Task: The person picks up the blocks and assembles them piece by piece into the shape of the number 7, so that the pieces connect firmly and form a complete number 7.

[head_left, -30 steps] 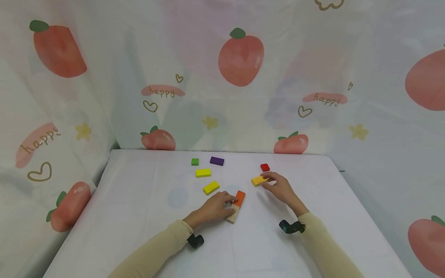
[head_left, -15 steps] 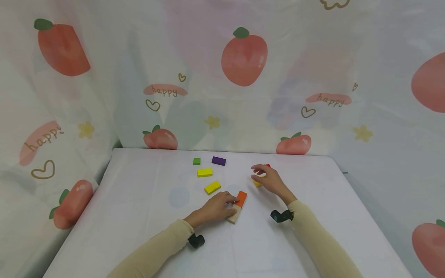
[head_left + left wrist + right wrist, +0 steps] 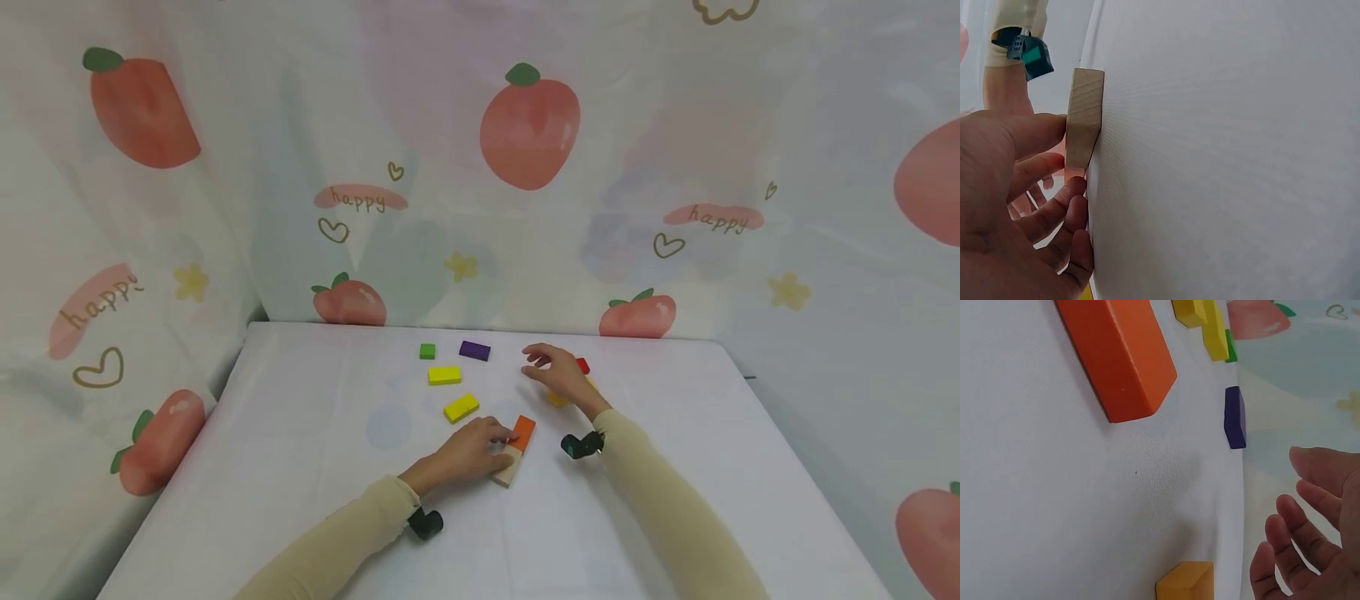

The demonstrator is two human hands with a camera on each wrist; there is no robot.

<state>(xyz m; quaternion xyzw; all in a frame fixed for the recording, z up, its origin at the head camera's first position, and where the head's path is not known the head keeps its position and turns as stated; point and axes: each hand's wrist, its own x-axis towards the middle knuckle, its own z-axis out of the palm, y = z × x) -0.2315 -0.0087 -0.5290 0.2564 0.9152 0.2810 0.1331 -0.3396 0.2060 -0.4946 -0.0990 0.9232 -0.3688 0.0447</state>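
Observation:
In the head view my left hand (image 3: 468,450) lies by a plain wooden block (image 3: 505,477) and an orange block (image 3: 524,432), which stand end to end on the white table. Its thumb touches the plain wooden block and its index finger the orange one; the left wrist view shows the thumb against the wooden block's top face. My right hand (image 3: 558,372) hovers above the table, fingers loosely spread and holding nothing. Under that hand lies an amber block (image 3: 557,400), partly hidden. A small red block (image 3: 582,365) peeks out behind the hand.
Left of the right hand lie a purple block (image 3: 475,351), a green block (image 3: 427,352), a yellow block (image 3: 445,376) and another yellow block (image 3: 461,407). A patterned cloth (image 3: 420,250) rises behind the table's back edge.
My right hand has come away from the amber block and shifted left and farther back, toward the purple block. The left hand has kept its place on the orange and plain wooden blocks.

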